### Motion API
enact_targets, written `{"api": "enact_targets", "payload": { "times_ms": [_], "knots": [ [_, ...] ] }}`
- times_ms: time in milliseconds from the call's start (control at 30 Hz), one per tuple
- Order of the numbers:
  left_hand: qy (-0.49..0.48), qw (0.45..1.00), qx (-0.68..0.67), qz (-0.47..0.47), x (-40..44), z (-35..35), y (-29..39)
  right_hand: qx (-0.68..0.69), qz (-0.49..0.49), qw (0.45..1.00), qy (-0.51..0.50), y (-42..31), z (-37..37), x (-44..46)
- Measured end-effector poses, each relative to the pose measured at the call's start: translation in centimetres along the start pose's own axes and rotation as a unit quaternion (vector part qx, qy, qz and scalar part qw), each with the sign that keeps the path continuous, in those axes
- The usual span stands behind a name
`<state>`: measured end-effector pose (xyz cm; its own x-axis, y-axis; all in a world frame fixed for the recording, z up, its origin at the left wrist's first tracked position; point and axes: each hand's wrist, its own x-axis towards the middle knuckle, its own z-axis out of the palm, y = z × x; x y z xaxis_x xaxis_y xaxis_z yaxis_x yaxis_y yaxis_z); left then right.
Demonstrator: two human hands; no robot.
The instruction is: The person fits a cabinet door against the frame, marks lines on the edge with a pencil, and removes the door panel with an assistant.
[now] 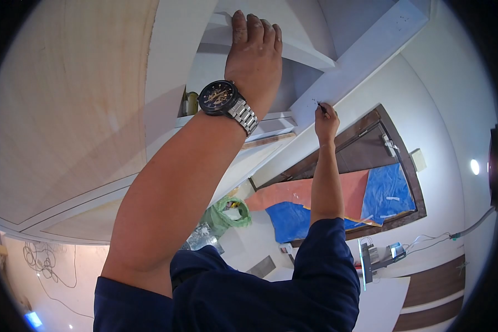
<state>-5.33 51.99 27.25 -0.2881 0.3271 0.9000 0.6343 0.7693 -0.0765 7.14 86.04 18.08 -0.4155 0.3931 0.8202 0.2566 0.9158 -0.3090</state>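
Note:
My left hand [254, 55], with a watch [217, 98] on its wrist, lies over the edge of a white shelf [301, 48] in the cabinet. Its fingers are stretched out side by side, and the thumb is hidden. Further right, my right hand [327, 123] pinches a thin black pen-like tool [322, 108]. The tool's tip is at the face of a white upright panel [343, 74], where small dark marks show. Whether the tip touches the panel I cannot tell.
A wood-faced panel [66, 99] fills the left side. Below my right arm are a brown door [365, 152] partly draped in blue and orange sheeting [387, 191], and a green bag [221, 216]. Cables [41, 263] hang at lower left. A small glass container [191, 103] stands inside the cabinet.

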Motion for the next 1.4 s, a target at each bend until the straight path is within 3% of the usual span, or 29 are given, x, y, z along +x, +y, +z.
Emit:
{"api": "enact_targets", "payload": {
  "times_ms": [500, 600, 800, 900, 1000, 1200, 1300, 1400],
  "knots": [
    [0.0, 1.0, -0.013, 0.003, -0.2, -0.7, -0.3, 0.007, -0.033, 0.999, 0.017, -0.1, -0.1, -0.3],
    [0.001, 1.0, -0.011, 0.001, -0.3, -0.6, -0.3, 0.051, 0.002, 0.998, 0.02, 0.0, 0.1, -0.2],
    [0.004, 1.0, -0.007, 0.003, -0.2, -0.3, -0.2, -0.014, -0.023, 1.0, 0.008, -0.3, -0.1, -0.3],
    [0.001, 1.0, -0.011, 0.0, -0.2, 0.0, 0.0, 0.043, -0.019, 0.998, 0.03, 0.8, 0.4, -0.1],
    [0.0, 1.0, -0.015, 0.0, 0.0, 0.2, 0.0, 0.095, 0.057, 0.993, 0.034, -0.9, -0.7, -0.2],
    [-0.018, 1.0, 0.001, 0.003, 0.0, 0.1, 0.1, 0.278, 0.118, 0.949, 0.087, -3.5, -2.1, -3.1],
    [-0.024, 1.0, 0.001, 0.004, 0.0, 0.1, 0.1, 0.348, 0.125, 0.927, 0.064, -8.6, -2.7, -7.4],
    [-0.016, 1.0, -0.009, 0.005, 0.1, 0.2, 0.0, 0.438, 0.109, 0.892, -0.026, -12.3, -1.6, -13.2]
  ]
}}
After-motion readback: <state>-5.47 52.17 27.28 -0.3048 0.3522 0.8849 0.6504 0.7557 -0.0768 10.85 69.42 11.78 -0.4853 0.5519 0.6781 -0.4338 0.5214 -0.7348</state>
